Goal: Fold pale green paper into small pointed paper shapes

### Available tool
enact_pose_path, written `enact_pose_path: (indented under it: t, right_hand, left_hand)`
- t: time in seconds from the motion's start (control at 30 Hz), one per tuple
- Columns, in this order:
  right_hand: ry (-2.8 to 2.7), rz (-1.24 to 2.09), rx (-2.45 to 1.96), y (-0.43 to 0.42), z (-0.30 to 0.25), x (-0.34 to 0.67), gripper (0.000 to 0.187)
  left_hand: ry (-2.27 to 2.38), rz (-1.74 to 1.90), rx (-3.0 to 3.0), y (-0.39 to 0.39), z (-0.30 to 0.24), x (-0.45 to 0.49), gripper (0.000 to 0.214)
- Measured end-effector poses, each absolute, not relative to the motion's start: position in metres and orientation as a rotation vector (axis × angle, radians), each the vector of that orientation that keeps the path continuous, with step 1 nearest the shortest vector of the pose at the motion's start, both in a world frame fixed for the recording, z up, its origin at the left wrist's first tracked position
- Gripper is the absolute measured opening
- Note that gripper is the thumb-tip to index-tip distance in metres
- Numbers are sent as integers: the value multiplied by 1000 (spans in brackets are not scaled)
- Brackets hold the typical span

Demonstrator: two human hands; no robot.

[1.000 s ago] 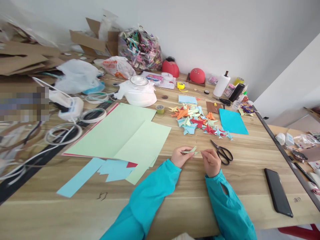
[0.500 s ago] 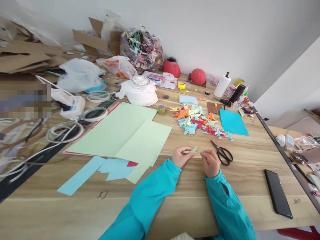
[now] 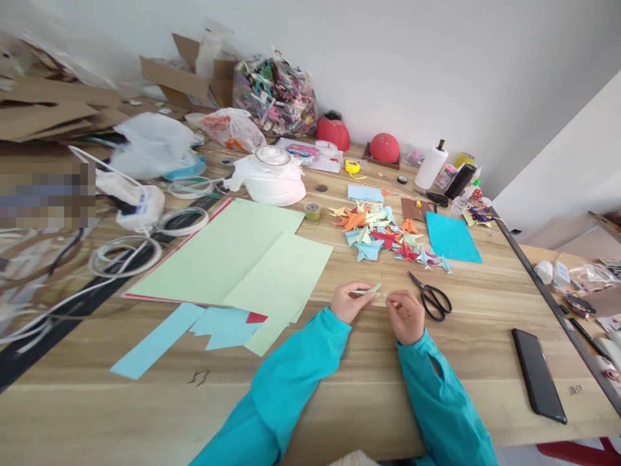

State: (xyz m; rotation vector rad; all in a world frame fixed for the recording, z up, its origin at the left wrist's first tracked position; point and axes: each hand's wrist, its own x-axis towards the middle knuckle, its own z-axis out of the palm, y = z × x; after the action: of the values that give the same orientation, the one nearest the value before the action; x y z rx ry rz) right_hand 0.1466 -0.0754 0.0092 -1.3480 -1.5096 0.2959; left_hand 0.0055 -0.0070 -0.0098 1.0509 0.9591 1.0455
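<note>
Folded pale-green paper (image 3: 375,288) between hands, left of scissors (image 3: 435,301). Left hand (image 3: 347,303) pinches it; right hand (image 3: 406,316) at its right tip, grip unclear. Probably light, crisp, easily creased; best held by thicker folds.

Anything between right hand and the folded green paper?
Nothing visible: the right hand is at the tip of the folded green paper that the left hand holds. The scissors lie farther right, not between.

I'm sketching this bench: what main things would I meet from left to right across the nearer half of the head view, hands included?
Blue strip → left hand → held paper → right hand → scissors → phone.
</note>
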Motion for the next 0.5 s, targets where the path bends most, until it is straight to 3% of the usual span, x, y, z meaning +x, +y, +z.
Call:
enact_pose_path:
  t: [0.3, 0.5]
  right_hand:
    - [-724, 1125, -1132, -67, 8, 154, 26]
    - [-699, 1226, -1128, -67, 7, 150, 23]
  left_hand:
    - [839, 1079, 1270, -11, -1, 4, 24]
    - [824, 1095, 1395, -12, 3, 2, 20]
